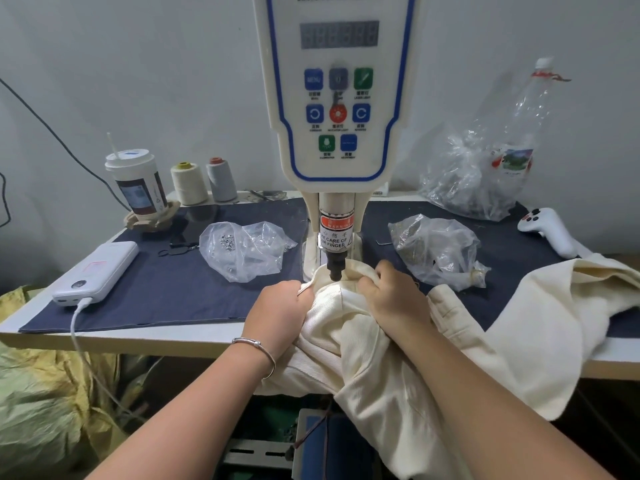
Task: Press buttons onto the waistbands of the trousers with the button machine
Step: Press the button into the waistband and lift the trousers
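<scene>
Under button machine (337, 133) head, cream trousers (363, 341) waistband, left hand (280, 313) and right hand (391, 296) both gripping fabric

Ribbed cream cloth trousers (363, 341), glossy plastic button machine (337, 98), matt navy cloth mat (173, 289).

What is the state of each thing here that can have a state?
Button machine display: dark.
Press head: down at the waistband.
Left hand: grips the waistband.
Right hand: grips the waistband.
Power bank: cable plugged in.
Cup: lidded, straw in.
Plastic bottle: capped, crumpled.
</scene>
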Tool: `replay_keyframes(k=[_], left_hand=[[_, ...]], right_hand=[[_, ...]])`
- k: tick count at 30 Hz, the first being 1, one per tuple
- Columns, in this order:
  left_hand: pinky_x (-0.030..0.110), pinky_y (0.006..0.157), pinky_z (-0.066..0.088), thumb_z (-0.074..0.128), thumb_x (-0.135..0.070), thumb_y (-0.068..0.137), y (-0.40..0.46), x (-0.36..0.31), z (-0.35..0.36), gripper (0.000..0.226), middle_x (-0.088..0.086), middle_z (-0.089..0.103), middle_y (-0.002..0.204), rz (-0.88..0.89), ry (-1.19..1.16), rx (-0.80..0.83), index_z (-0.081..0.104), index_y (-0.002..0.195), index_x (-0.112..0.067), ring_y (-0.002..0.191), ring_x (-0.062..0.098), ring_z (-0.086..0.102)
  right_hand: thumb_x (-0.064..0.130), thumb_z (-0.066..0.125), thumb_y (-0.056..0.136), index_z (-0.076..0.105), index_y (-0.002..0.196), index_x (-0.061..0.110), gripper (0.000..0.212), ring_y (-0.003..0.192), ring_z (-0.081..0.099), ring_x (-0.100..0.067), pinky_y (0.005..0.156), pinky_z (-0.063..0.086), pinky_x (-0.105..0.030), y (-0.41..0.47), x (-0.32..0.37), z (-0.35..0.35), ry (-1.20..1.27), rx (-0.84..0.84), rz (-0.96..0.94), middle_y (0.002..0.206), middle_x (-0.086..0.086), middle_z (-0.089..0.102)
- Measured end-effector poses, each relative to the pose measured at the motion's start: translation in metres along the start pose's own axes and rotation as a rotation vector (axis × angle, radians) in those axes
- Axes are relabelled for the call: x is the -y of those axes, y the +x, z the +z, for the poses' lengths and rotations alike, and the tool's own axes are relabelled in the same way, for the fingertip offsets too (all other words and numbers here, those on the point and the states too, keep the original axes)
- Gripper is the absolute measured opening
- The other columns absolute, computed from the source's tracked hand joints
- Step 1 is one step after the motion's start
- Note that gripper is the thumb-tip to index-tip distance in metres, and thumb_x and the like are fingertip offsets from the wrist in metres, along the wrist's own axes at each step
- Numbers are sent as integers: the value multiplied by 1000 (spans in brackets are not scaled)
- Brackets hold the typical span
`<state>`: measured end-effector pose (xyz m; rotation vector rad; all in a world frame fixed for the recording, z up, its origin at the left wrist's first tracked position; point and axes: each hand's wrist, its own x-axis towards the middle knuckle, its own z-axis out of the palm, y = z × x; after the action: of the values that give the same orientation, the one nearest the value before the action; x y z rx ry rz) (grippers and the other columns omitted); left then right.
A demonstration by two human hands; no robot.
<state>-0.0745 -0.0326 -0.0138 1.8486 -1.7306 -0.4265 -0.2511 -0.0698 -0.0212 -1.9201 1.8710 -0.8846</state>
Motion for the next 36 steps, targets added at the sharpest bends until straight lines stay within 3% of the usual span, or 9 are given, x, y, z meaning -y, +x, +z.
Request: replay_keyframes(k=[14,26,36], left_hand=[[33,53,26,44,-38,100,-3,9,3,48,-3,37,54,50,-75,-65,30,60,-15,54,15,33],[37,58,29,45,-32,99,-4,6,1,44,3,44,59,-3,-74,-34,33,61,-13,60,20,37],[35,54,27,45,-34,99,-2,10,4,45,1,42,58,6,-77,-20,33,60,-14,59,19,36]], right_hand=[[31,48,89,35,68,23,26,71,54,-26,64,42,-38,-5,-4,-1,128,-78,-30,68,3,51],[32,46,91,38,77,18,21,73,50,-26,64,36,-33,-4,-4,2,40,-61,-31,72,3,52],[30,46,91,29,67,23,31,67,49,-24,61,35,-32,-5,-5,2,51,-58,-26,63,8,48]])
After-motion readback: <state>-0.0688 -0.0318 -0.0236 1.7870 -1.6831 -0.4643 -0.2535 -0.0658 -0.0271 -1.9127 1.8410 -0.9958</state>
